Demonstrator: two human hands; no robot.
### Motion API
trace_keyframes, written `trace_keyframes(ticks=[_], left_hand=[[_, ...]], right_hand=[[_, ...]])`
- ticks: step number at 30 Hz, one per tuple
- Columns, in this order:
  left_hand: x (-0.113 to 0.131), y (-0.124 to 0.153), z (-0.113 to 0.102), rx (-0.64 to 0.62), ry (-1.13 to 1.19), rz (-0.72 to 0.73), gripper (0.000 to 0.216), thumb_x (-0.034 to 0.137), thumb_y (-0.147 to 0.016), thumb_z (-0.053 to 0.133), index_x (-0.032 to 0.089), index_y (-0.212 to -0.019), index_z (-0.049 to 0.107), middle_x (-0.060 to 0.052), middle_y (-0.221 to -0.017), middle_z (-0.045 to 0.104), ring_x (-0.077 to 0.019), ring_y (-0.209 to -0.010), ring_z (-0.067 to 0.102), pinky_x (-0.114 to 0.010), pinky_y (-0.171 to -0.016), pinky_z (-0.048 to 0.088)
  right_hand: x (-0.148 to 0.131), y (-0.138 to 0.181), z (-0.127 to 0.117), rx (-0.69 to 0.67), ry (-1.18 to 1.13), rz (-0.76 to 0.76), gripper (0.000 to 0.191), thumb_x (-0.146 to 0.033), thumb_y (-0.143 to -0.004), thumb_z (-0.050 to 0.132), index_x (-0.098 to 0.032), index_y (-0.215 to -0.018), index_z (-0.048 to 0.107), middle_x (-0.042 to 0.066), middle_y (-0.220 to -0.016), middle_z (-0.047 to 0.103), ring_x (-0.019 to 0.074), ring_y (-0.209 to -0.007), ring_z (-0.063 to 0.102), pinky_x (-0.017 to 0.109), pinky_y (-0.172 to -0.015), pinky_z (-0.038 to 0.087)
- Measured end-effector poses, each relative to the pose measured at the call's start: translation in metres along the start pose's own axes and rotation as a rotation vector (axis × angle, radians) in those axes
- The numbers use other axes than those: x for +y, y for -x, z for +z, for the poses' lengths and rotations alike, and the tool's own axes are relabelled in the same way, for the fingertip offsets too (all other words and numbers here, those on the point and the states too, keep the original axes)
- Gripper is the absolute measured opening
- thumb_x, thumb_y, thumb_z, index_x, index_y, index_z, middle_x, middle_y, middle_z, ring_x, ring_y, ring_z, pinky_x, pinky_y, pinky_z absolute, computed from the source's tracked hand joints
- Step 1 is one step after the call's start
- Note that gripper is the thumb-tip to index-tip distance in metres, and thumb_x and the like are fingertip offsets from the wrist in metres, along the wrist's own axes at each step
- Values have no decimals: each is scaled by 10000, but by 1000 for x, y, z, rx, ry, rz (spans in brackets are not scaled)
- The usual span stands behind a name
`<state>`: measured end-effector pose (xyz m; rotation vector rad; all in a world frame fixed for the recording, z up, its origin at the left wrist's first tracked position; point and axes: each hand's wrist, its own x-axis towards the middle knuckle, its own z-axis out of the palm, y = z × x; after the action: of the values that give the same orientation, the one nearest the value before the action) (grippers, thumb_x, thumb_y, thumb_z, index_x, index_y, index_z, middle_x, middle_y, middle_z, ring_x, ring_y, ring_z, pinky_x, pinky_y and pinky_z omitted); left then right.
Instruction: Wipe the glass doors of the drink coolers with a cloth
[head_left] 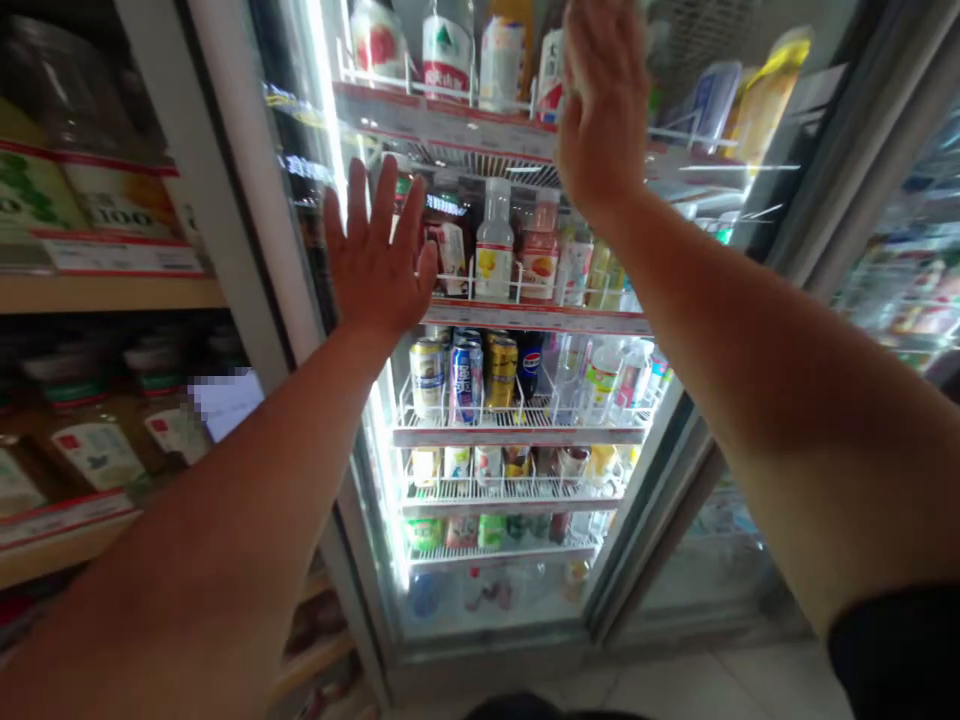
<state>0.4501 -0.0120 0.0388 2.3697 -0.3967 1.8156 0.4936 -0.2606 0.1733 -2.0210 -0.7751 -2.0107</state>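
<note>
Two raised hands, both ungripped, before a lit drinks cooler

The person's left hand is lifted in front of the left part of the drinks cooler, level with its second shelf from the top, its fingers spread wide and its grip released. The right hand is higher, before the cooler's top shelf and right of its middle; it is blurred, but its fingers look stretched out, grasping nothing visible. Whether either palm touches the cooler's front cannot be told.

Nearest the right hand, on the cooler's top shelf, is a red-and-white labelled bottle, partly hidden by that hand. On the cooler's second shelf, beside the left hand, a dark bottle with a pale label stands upright, and further toward the cooler's middle come a clear bottle with a yellow-fruit label and a reddish bottle.

The cooler's third shelf bears a blue can and a gold can. Left of the cooler, brown bottles fill a lower shelf. A black sleeve covers the upper right arm, to the cooler's right.
</note>
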Motion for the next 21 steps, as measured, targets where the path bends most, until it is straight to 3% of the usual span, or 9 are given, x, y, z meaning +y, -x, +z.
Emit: trace_keyframes(ticks=[2,3,7,9,11,14,16,18,21], left_hand=[[4,1,-4,16,-35,1,657,447,-957,372,333,-1594,259,104,-1683,130,-100,-1559,-77,-457,-1317,0],[5,1,-5,15,-49,-1,649,445,-967,360,331,-1597,254,101,-1683,127,-98,-1557,-81,-454,-1319,6],[4,0,-4,-37,-80,11,651,474,-1005,280,221,-1602,229,56,-1694,116,-119,-1543,-161,-482,-1298,-39],[3,0,-2,-33,-84,28,647,474,-1014,277,209,-1602,224,42,-1694,128,-122,-1543,-167,-490,-1291,-48],[2,0,0,0,-98,41,628,445,-1019,312,236,-1606,235,29,-1694,151,-128,-1561,-115,-477,-1298,-36],[2,-1,4,35,-108,38,615,380,-1012,372,243,-1604,273,-10,-1688,198,-192,-1584,-6,-480,-1302,-20],[4,-1,5,38,-109,30,616,341,-1004,404,221,-1598,290,-25,-1682,222,-241,-1584,49,-509,-1298,-7],[7,-1,3,38,-122,27,613,334,-1007,412,219,-1597,290,-25,-1676,237,-260,-1581,84,-526,-1296,24],[11,0,-2,36,-174,44,593,385,-1040,355,203,-1600,279,-58,-1670,253,-287,-1572,137,-548,-1281,74]], right_hand=[[-1,-7,9,83,13,108,682,-264,-954,110,-39,-1497,457,32,-1586,443,314,-1519,281,425,-1246,190],[-7,-2,13,63,-7,62,684,-275,-958,107,-40,-1503,446,36,-1586,444,316,-1516,285,443,-1245,193],[-41,44,12,-291,-211,-463,574,-328,-998,222,-253,-1520,449,-76,-1593,421,231,-1527,293,435,-1262,237],[-37,57,1,-399,-235,-548,550,-361,-1010,246,-281,-1512,457,-81,-1585,430,221,-1523,304,416,-1271,230],[-10,57,-11,-349,-167,-450,558,-389,-1036,229,-229,-1533,428,-25,-1603,419,239,-1532,281,431,-1274,204],[40,52,-18,-129,-50,-185,552,-405,-1084,216,-154,-1542,394,63,-1617,405,273,-1541,269,504,-1265,209],[53,64,-15,0,-13,-20,603,-433,-1092,167,-91,-1537,385,119,-1610,406,290,-1537,279,513,-1259,212],[38,93,-9,20,-24,10,612,-434,-1087,170,-75,-1542,366,145,-1620,381,290,-1548,253,521,-1268,192],[-15,149,-8,-226,-156,-277,527,-335,-1073,288,-153,-1567,326,90,-1633,377,271,-1564,208,568,-1267,214]])
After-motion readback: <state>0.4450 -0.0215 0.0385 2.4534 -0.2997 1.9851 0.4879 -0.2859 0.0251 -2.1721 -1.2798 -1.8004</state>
